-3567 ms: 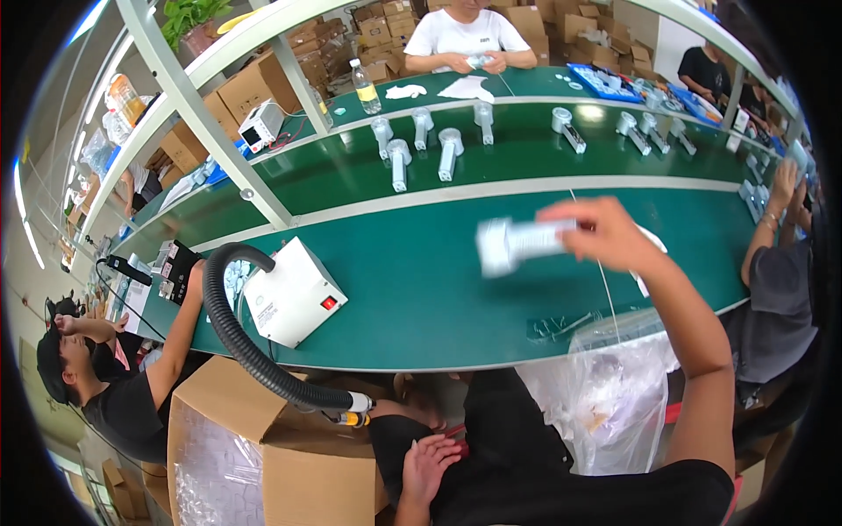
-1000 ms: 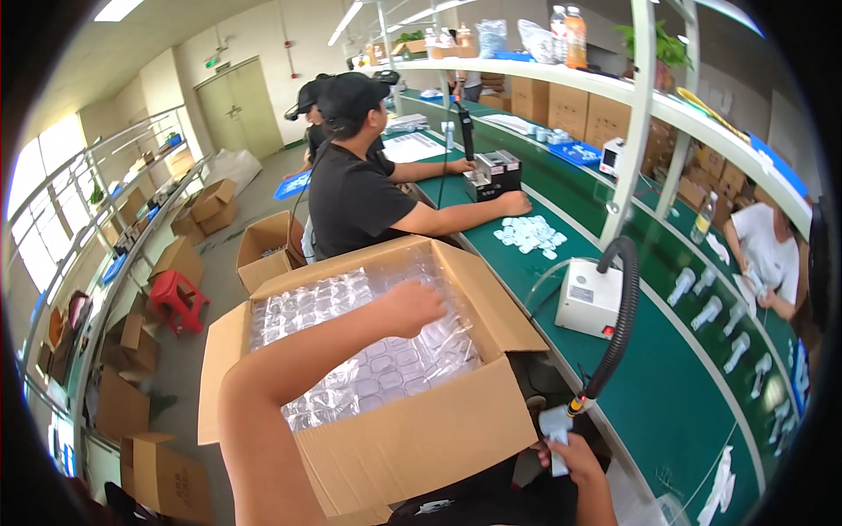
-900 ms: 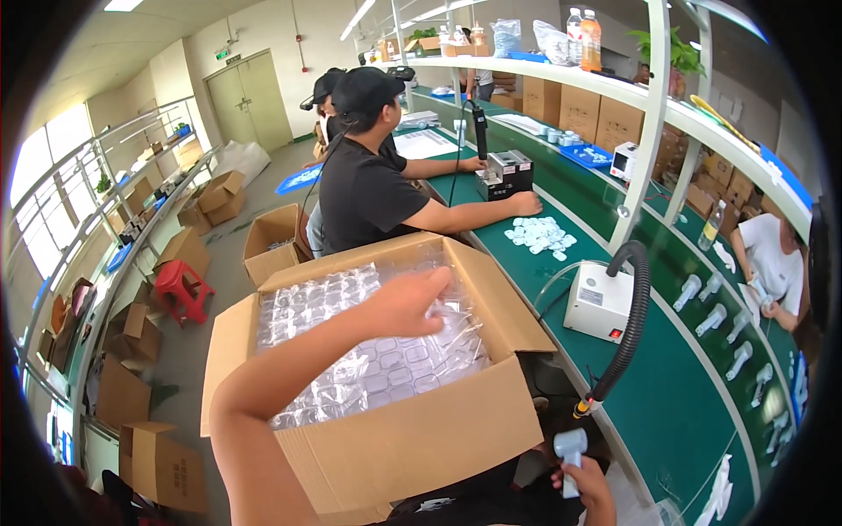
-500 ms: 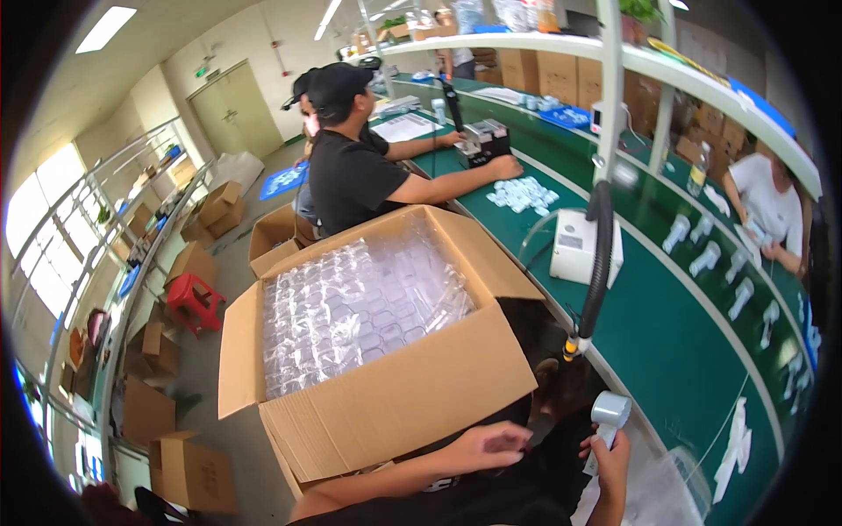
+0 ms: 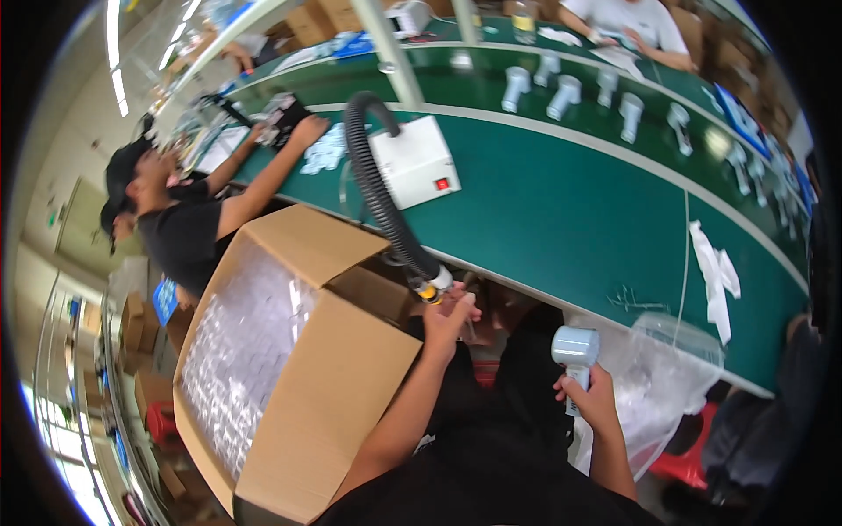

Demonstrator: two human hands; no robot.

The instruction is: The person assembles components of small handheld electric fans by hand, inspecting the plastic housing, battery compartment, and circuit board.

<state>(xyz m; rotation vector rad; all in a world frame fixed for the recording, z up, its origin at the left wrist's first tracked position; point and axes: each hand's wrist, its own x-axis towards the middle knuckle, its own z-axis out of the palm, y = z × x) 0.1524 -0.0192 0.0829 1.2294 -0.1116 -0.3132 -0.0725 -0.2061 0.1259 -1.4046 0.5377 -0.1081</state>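
Observation:
My right hand (image 5: 592, 394) is closed round the handle of a pale blue handheld device (image 5: 576, 347). Its short drum-shaped head points up, above my fingers. Over the gap beside the carton, my left hand (image 5: 451, 317) is bent round the lower end of the black-and-yellow nozzle (image 5: 427, 291); its fingers are partly blurred. That nozzle hangs from a black corrugated hose (image 5: 386, 197), which arches from a white box with a red switch (image 5: 414, 162). The open carton (image 5: 329, 394) stands left of my lap, with clear plastic trays (image 5: 250, 342) inside.
A green workbench (image 5: 544, 219) runs across in front of me. Several similar blue devices (image 5: 563, 96) lie beyond its raised divider. White cloth strips (image 5: 717, 276) and a clear plastic bag (image 5: 614, 377) are at the right. Co-workers sit at the left (image 5: 184, 232) and across (image 5: 627, 26).
The view has swung right and down toward the bench. My left hand has moved from in front of the carton to the hose nozzle. My right hand still holds the pale blue device.

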